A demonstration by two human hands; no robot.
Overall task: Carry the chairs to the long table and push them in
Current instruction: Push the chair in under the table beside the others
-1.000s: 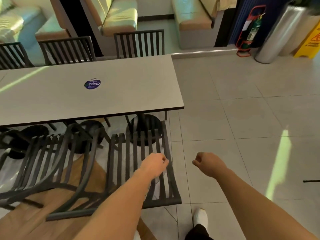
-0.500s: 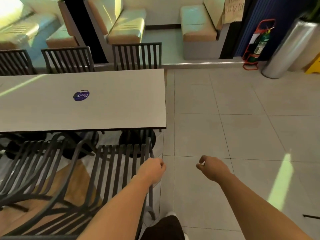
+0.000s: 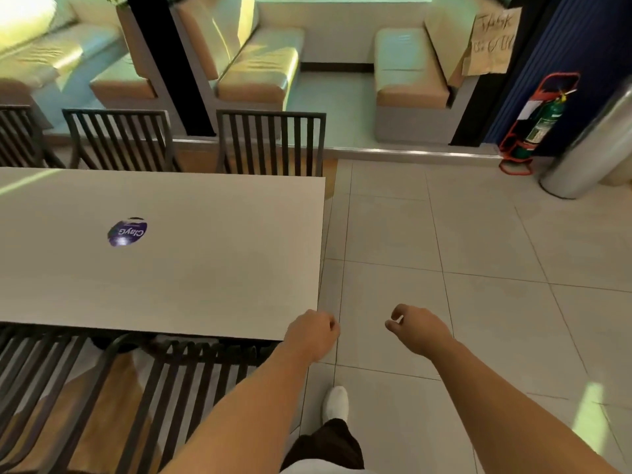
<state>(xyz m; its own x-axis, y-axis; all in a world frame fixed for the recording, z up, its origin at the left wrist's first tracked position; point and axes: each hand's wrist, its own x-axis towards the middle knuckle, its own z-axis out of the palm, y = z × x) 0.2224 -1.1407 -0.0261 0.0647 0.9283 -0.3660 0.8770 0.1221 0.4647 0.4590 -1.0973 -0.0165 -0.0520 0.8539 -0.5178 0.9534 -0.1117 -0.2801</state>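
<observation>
A person's left hand (image 3: 313,331), loosely curled and gripping nothing, hangs over the near right corner of the long table (image 3: 205,268), while the right hand (image 3: 419,328), fingers bent in a loose half-fist and equally empty, is held out over the bare tiled floor (image 3: 478,268) beside it. Directly below the left forearm, the slatted back of the nearest dark metal chair (image 3: 205,367) now sits tucked up against the table's near edge, its seat hidden beneath the top; a second earlier it stood clear of the table with the left hand resting on its top rail. A second slatted chair (image 3: 51,371) stands alongside to the left, likewise drawn in. Across the table, three more chairs line the far side, the rightmost one (image 3: 270,142) closest to the corner. A round purple sticker (image 3: 127,231) marks the tabletop. The person's white shoe (image 3: 337,403) is planted on the tiles by the table's end. With the chair pushed home and both hands free, this placement appears complete; whether more chairs remain cannot be told from here.
</observation>
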